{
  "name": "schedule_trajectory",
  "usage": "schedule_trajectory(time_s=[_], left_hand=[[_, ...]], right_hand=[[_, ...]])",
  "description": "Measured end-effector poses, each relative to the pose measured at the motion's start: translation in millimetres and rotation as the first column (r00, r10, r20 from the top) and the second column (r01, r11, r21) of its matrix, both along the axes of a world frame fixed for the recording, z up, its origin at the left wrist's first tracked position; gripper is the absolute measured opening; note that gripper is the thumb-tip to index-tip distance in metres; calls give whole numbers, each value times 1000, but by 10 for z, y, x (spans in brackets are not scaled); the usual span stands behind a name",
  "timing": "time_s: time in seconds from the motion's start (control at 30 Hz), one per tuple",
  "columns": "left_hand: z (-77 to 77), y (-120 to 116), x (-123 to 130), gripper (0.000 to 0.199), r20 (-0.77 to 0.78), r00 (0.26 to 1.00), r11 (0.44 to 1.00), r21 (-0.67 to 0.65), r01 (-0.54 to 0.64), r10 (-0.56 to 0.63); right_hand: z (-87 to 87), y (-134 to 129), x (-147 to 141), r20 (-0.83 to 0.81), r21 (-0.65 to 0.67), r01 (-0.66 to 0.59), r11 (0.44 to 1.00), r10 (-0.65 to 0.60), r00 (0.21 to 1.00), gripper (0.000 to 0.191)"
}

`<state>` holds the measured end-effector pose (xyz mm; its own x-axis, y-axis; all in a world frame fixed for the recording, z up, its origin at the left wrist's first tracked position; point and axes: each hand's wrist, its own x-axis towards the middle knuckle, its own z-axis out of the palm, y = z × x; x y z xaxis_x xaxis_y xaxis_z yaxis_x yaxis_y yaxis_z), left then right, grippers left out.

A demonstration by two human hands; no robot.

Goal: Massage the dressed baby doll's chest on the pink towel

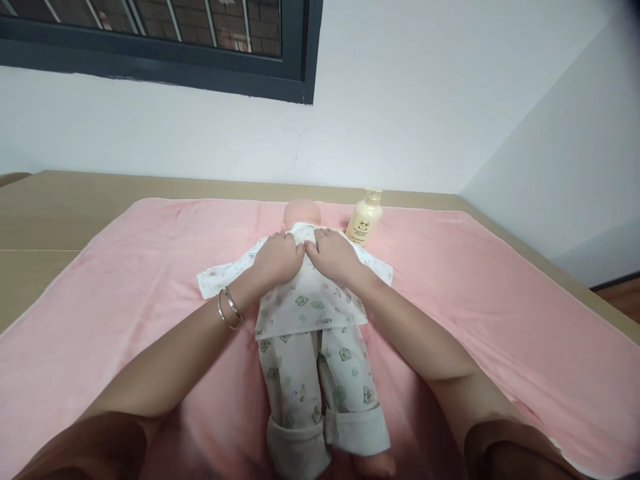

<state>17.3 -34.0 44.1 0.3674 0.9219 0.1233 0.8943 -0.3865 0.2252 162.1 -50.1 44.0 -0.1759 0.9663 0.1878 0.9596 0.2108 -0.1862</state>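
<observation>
A baby doll [302,212] lies on a pink cloth, its bare, hairless head at the far end and no face showing. It wears a white printed top [313,310] and matching trousers [295,380] with turned-up cuffs; one foot shows at the lower right. My left hand [281,257] rests on the left upper part of the top, fingers toward the shoulder. On the right upper part lies my right hand [333,253], also flat, the two thumbs nearly touching. Both sleeves are spread outward. Neither hand appears to grip anything.
A cream pump bottle [365,220] leans or stands just beyond the right sleeve. The pink cloth [125,280] covers most of the tan table [45,207]. Behind are a white wall and a dark-framed window [295,73].
</observation>
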Motion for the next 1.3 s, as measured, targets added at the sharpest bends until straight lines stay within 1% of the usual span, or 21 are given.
schedule_trajectory(time_s=[0.1, 0.17, 0.23, 0.3, 0.37, 0.43, 0.5, 0.63, 0.7, 0.77, 0.87, 0.93, 1.07, 1.17, 1.3], left_hand=[[-63, 181, -81, 43, 155, 988, 998, -63, 17, -7], [-98, 250, -104, 45, 191, 982, 998, -70, 3, 11], [-108, 236, -84, 47, 165, 986, 999, -47, -12, 20], [-97, 152, -32, 49, 99, 995, 1000, -3, -19, 19], [-78, 44, 26, 49, 21, 1000, 998, 58, -18, 17], [-69, -28, 64, 47, -23, 1000, 994, 113, -4, 6], [-78, -29, 70, 45, -11, 1000, 993, 118, 3, -1], [-140, 111, 25, 43, 72, 997, 999, 44, -21, 18], [-174, 166, 13, 44, 90, 996, 999, 40, -27, 23], [-199, 182, 17, 46, 99, 995, 998, 53, -32, 27], [-207, 160, 33, 49, 102, 994, 997, 65, -42, 35], [-199, 142, 36, 50, 104, 994, 997, 63, -43, 37], [-179, 130, 23, 50, 111, 993, 998, 53, -38, 32], [-173, 141, 11, 52, 116, 993, 998, 46, -39, 33], [-174, 197, -20, 54, 156, 988, 1000, 9, -9, 7]], right_hand=[[32, -114, -67, 52, 50, -31, 998, 28, 998, 40], [43, -113, -62, 19, 51, -24, 998, 23, 1000, 37], [38, -40, -14, -58, 4, 1, 1000, -1, 998, 37], [19, 67, 53, -121, -59, 23, 998, -30, 992, 38], [-3, 156, 101, -126, -79, 34, 996, -44, 991, 39], [-13, 186, 111, -93, -57, 39, 998, -44, 995, 39], [-2, 144, 82, -49, -30, 28, 999, -29, 998, 39], [62, -45, -12, 97, -2, -13, 1000, 13, 995, 44], [91, -98, -30, 146, 5, -44, 999, 43, 988, 43], [103, -78, -14, 112, -12, -41, 999, 42, 993, 40], [88, 45, 48, -9, -63, 26, 998, -27, 1000, 40], [65, 123, 79, -45, -83, 53, 995, -57, 997, 42], [32, 162, 84, -22, -71, 52, 996, -54, 998, 46], [22, 144, 73, -18, -66, 47, 997, -48, 999, 45], [3, 134, 71, -38, -42, 40, 998, -42, 998, 43]])
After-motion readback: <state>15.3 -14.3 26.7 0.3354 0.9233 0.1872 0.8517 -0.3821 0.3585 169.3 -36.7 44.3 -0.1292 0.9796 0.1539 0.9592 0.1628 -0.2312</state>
